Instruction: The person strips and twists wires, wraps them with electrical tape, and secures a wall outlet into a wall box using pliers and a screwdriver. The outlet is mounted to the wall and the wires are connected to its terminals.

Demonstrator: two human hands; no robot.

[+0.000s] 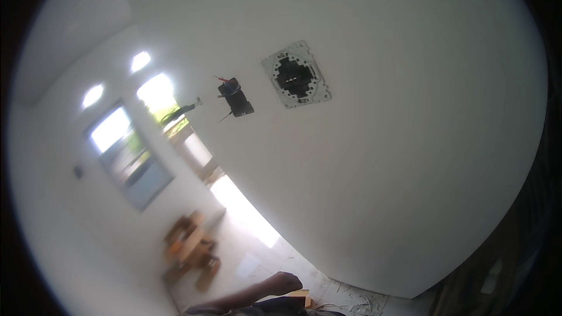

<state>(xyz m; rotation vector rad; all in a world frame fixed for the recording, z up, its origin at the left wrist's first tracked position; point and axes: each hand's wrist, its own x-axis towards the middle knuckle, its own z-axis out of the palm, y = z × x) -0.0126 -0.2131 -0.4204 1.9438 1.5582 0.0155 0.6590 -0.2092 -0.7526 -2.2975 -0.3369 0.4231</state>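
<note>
Two electrical fittings sit side by side on a pale wall point(404, 158): a square, light-grey socket frame point(321, 88) with a black middle, and, just to its left, a dark wall box point(239, 104) with red and other thin wires point(227, 82) poking from its upper end and another sticking out below. Left of that, near the wall's edge, shows a dark cable point(182, 112) with a pale tip. Well below them, at the lower edge, the left hand point(285, 282) appears at the end of a bare forearm point(246, 297); its fingers look curled in, but I cannot tell how tightly or whether they hold anything. Nearest to it is a tan cardboard-like piece point(304, 297), just beside dark clothing point(281, 306); whether hand and piece touch is unclear. How the right hand's fingers stand I cannot tell. Pale scraps point(366, 304) lie on the floor point(252, 266), and blurred brown pieces point(190, 246) stand farther left, below a window point(130, 155)
</note>
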